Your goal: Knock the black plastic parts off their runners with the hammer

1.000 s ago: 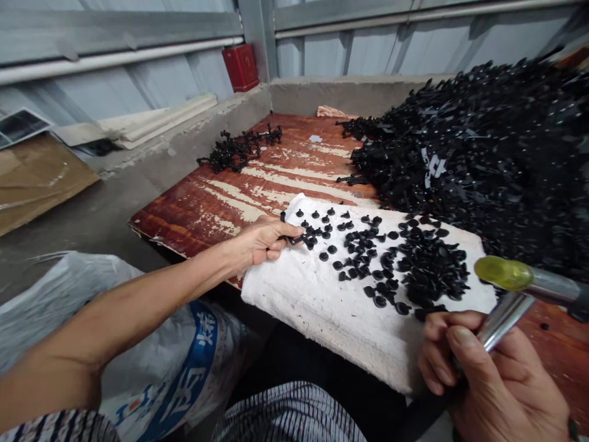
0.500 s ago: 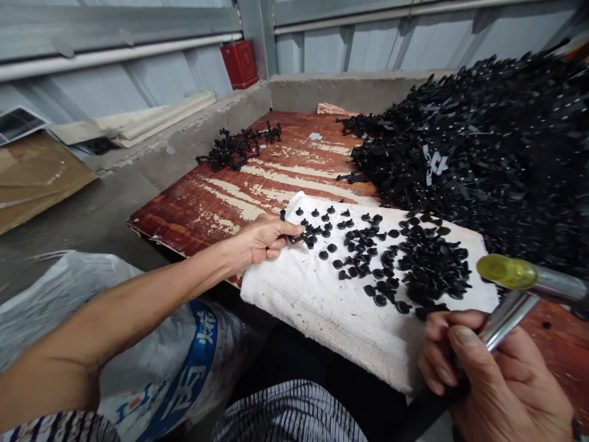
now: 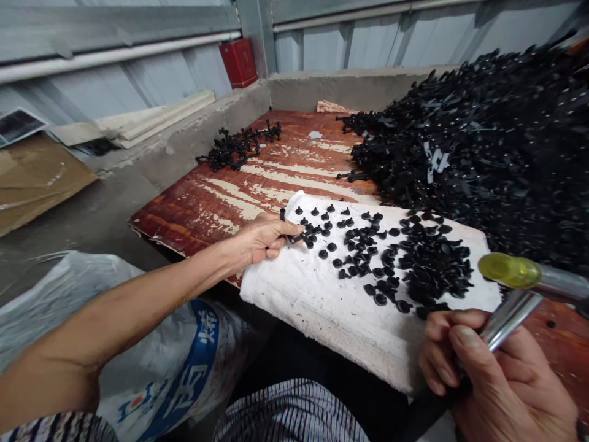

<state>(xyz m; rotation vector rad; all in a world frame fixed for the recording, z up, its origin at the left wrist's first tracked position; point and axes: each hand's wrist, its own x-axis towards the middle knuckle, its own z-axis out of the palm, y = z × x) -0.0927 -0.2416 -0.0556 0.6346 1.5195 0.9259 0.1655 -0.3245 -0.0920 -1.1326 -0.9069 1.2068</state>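
Note:
My left hand (image 3: 267, 238) rests at the near-left end of a folded white padded cloth (image 3: 322, 301), its fingers closed on a black plastic sprue of small round-headed fasteners (image 3: 297, 239). Many loose black fasteners (image 3: 363, 264) lie scattered on the cloth, thickest toward the right. My right hand (image 3: 488, 380) sits at the cloth's near-right corner, gripping a steel rod (image 3: 508, 319). A yellow translucent tool handle (image 3: 508, 271) with a steel shank (image 3: 559, 282) lies just beyond it; its link to the rod is unclear.
A large heap of black plastic parts (image 3: 473, 147) fills the back right of a worn red plywood board (image 3: 207, 224). A smaller black cluster (image 3: 237, 149) lies at the back left. A concrete ledge (image 3: 340, 86) borders the board; a woven sack (image 3: 184, 362) lies lower left.
The whole view has tilted and shifted slightly. Both hands keep nearly the same place and grip, and the fasteners on the cloth look unmoved.

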